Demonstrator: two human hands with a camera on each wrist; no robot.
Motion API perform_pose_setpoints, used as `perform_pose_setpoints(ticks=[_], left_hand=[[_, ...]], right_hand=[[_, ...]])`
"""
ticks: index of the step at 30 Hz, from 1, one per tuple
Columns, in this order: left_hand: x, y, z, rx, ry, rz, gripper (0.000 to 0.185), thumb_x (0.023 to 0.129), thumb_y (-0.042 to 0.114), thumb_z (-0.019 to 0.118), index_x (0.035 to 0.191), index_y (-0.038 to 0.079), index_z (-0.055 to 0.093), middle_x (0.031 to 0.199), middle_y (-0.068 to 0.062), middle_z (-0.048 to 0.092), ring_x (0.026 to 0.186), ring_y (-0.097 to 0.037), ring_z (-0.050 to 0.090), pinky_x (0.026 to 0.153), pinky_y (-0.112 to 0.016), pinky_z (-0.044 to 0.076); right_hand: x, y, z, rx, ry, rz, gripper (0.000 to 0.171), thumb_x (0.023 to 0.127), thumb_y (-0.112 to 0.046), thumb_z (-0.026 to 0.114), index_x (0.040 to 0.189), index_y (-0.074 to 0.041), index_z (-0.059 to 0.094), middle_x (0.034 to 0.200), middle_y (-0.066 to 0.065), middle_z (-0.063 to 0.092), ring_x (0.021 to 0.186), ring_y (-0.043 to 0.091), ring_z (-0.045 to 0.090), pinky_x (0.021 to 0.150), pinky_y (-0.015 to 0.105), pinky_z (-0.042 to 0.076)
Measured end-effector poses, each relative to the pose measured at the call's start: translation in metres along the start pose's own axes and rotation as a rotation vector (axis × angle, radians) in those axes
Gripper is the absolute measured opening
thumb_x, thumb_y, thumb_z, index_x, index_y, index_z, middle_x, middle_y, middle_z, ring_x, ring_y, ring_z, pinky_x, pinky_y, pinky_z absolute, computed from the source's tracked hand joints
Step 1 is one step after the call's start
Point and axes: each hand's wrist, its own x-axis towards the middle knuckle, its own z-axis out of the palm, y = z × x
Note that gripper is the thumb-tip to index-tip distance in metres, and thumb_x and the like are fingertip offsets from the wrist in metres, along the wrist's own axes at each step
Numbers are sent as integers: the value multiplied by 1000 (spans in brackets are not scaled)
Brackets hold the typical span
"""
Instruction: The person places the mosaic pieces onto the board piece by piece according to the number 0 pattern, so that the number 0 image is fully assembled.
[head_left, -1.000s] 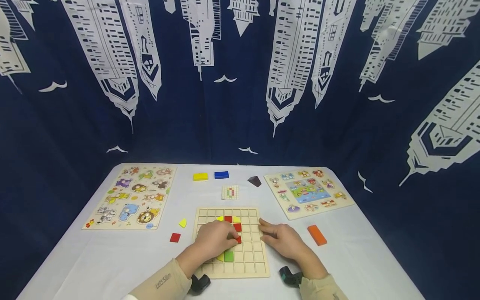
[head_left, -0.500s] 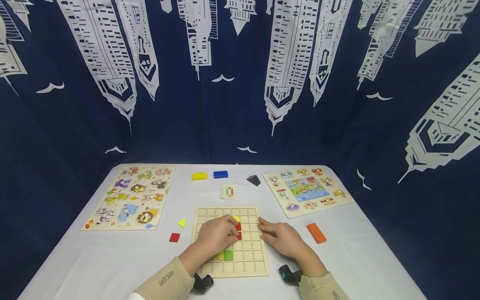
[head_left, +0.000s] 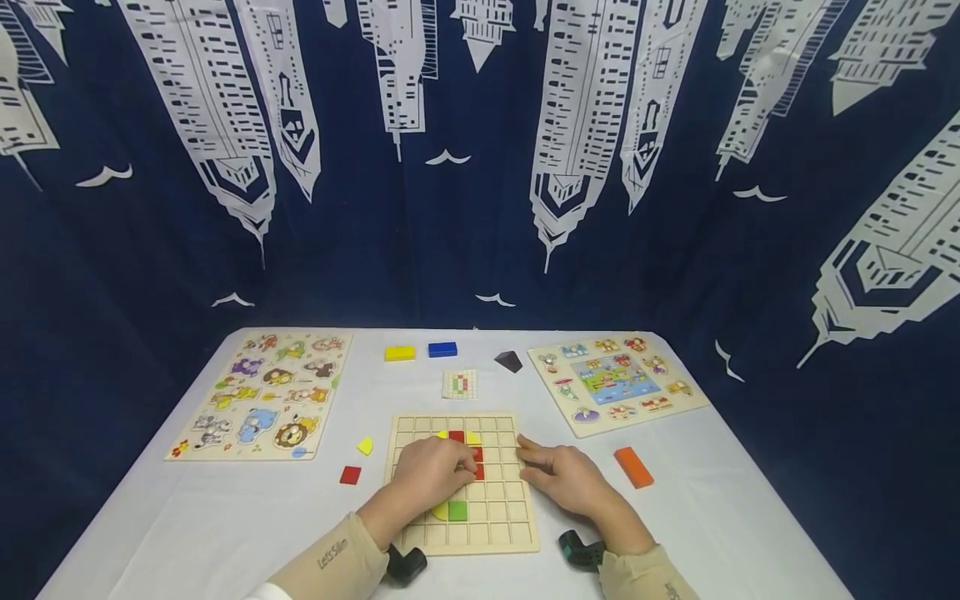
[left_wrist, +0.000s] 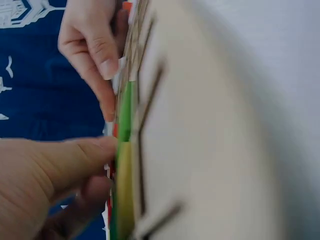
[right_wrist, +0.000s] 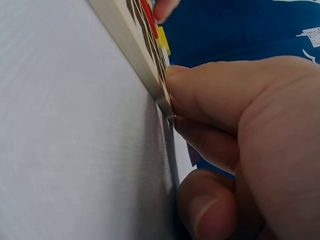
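A wooden grid board lies mid-table, with red, yellow and green tiles in some of its cells. My left hand is over the board, its thumb and fingertips pinching a red square tile at a cell. Just behind that tile lies another red tile. The left hand covers several cells. A green tile and a yellow tile sit nearer me. My right hand grips the board's right edge; in the right wrist view its fingertips meet the edge.
Left of the board lie a loose red tile and a yellow quarter-round tile. Behind it is a pattern card. An animal puzzle and another picture puzzle flank it. An orange block lies at right.
The red tile under my left fingers has moved slightly away from me, up against the other red tile's cell. The left hand shifted a little with it. My right hand has stayed at the edge.
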Motion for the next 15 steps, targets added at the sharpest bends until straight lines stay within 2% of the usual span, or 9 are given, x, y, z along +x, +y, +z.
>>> perform_pose_setpoints(ticks=[3,6,9,13,15], left_hand=[[-5,-1,-6,-5,25,15,6,89,29,80,94,33,83,121,16,74,110,-13,71,74,-32,53],[-16,-6,-20,-32,68,-20,11,91,32,79,101,33,82,123,15,73,116,-15,69,83,-39,56],[-34,-20,-39,-80,109,-113,16,89,30,81,105,31,80,120,11,74,94,-11,72,73,-37,55],[-61,-51,-63,-114,122,-265,25,85,26,84,109,30,78,111,8,74,63,-4,57,55,-28,45],[-72,-69,-69,-125,110,-321,31,84,23,85,113,28,77,104,7,72,57,-7,53,51,-28,43]], right_hand=[[0,0,1,-3,3,-5,38,96,-28,72,132,-16,71,149,-6,57,138,31,55,111,55,43],[1,0,2,-2,1,-3,38,96,-29,71,132,-16,71,149,-7,56,138,30,54,112,54,42],[1,-1,2,4,8,-6,38,96,-29,72,132,-16,71,149,-7,57,138,30,54,112,54,42],[0,0,2,0,12,-2,38,97,-29,72,132,-16,71,148,-7,57,138,30,55,112,54,42],[0,1,1,-8,13,3,38,97,-30,72,132,-17,71,149,-8,57,138,30,55,112,53,43]])
